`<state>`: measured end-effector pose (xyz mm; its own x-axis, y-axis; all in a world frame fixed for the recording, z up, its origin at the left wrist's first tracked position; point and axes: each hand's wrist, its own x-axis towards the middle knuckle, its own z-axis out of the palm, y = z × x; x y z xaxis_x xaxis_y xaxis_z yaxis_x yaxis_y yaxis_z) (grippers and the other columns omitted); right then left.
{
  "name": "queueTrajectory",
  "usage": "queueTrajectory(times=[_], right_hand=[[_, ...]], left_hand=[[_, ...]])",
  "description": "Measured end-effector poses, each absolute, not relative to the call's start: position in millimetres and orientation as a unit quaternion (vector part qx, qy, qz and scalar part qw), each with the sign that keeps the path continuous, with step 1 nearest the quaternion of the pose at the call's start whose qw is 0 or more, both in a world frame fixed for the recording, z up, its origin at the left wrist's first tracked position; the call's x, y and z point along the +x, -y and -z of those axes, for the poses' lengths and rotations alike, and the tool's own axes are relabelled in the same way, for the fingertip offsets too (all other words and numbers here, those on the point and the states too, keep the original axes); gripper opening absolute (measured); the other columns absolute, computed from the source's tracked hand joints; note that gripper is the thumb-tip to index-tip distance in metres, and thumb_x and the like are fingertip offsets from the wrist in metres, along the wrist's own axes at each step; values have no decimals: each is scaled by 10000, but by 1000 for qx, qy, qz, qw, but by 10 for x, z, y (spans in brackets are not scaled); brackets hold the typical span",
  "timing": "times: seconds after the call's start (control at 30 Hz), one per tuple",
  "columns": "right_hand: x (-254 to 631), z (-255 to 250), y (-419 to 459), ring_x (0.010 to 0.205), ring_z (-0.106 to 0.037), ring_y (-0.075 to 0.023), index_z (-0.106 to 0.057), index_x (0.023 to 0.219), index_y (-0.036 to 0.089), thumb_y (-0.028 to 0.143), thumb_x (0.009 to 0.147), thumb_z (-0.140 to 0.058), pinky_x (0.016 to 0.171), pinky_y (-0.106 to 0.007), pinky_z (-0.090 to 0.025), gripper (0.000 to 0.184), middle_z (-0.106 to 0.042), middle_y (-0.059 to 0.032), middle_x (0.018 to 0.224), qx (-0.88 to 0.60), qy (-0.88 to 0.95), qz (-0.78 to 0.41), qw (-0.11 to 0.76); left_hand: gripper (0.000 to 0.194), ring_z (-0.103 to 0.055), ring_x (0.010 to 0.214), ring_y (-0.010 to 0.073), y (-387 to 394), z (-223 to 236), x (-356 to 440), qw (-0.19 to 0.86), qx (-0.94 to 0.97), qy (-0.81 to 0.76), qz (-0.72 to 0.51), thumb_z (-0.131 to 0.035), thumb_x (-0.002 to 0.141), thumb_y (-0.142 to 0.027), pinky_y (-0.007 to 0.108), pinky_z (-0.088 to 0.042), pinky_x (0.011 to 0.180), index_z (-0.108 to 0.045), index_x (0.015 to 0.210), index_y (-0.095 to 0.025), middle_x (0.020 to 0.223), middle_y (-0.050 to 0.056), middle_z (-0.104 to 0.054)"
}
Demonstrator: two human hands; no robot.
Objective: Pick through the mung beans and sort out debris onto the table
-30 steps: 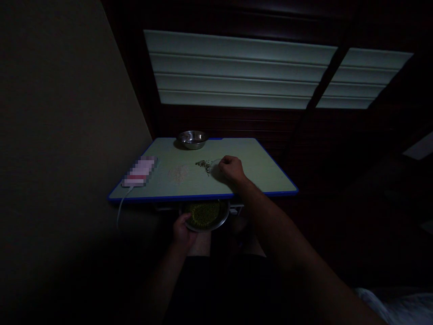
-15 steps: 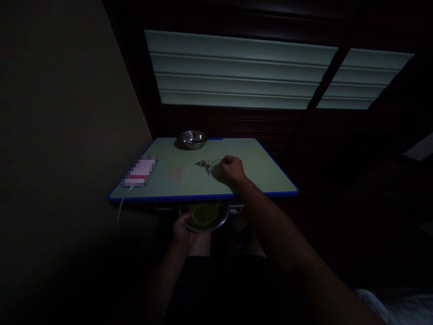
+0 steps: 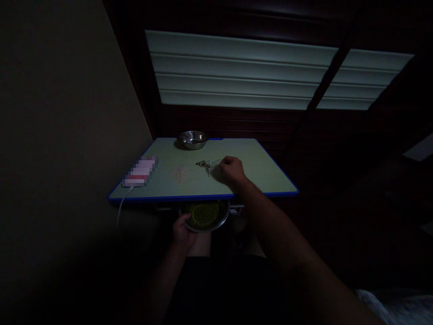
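Observation:
My left hand [image 3: 182, 231] grips the rim of a metal bowl of green beans [image 3: 204, 215], held just under the front edge of a small pale green table [image 3: 257, 169]. On the tabletop rests my right hand [image 3: 231, 168] with its fingers curled shut. It sits right beside a small heap of dark grains [image 3: 204, 164], and a small pale thing shows at its fingertips, too dim to name. A faint pale pile [image 3: 179, 173] lies to the left of the heap.
An empty steel bowl [image 3: 192, 139] stands at the table's far edge. A blurred phone [image 3: 140, 171] with a white cable [image 3: 121, 206] lies at the left. A wall runs along the left; slatted window panels [image 3: 237, 70] glow beyond. The room is very dark.

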<state>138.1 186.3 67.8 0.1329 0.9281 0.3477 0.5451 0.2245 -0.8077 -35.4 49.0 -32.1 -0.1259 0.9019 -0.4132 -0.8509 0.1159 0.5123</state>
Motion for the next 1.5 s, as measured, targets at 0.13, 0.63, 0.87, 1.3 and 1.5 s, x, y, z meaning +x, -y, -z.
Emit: queueTrajectory(times=[0.13, 0.63, 0.87, 1.3, 1.5], right_hand=[[1385, -662, -1864, 622, -519, -132, -634, 649, 167, 246, 624, -503, 588, -242, -369, 155, -579, 15, 597, -582, 631, -222, 463], [1389, -662, -1876, 652, -549, -143, -648, 669, 164, 228, 652, -522, 639, -256, -411, 142, -620, -10, 645, -592, 632, -203, 458], [1381, -644, -1877, 638, -532, -139, -641, 663, 163, 246, 633, -502, 608, -251, -385, 165, -601, 3, 625, -577, 636, -208, 468], [1381, -631, -1889, 626, -531, -129, -655, 668, 161, 236, 632, -529, 605, -236, -399, 152, -625, 2, 636, -566, 648, -231, 454], [1396, -629, -1896, 609, -529, -121, -667, 689, 160, 242, 643, -559, 585, -226, -394, 143, -620, 8, 630, -561, 665, -254, 421]], left_hand=[[487, -712, 923, 290, -481, 298, -345, 660, 30, -354, -662, -572, 641, -138, 482, -517, 945, -707, 1109, -129, 889, 92, -772], [462, -709, 953, 313, -484, 324, -354, 661, 29, -352, -663, -584, 634, -133, 498, -525, 936, -726, 1074, -129, 896, 104, -772], [433, -718, 918, 303, -490, 329, -354, 660, 33, -355, -662, -587, 634, -143, 502, -531, 927, -733, 1042, -138, 879, 95, -773], [482, -714, 931, 305, -487, 325, -352, 654, 40, -348, -670, -592, 631, -126, 499, -527, 930, -722, 1094, -158, 921, 89, -773], [488, -706, 972, 309, -503, 367, -365, 667, 35, -343, -661, -588, 639, -130, 495, -524, 941, -717, 1109, -141, 948, 104, -771]])
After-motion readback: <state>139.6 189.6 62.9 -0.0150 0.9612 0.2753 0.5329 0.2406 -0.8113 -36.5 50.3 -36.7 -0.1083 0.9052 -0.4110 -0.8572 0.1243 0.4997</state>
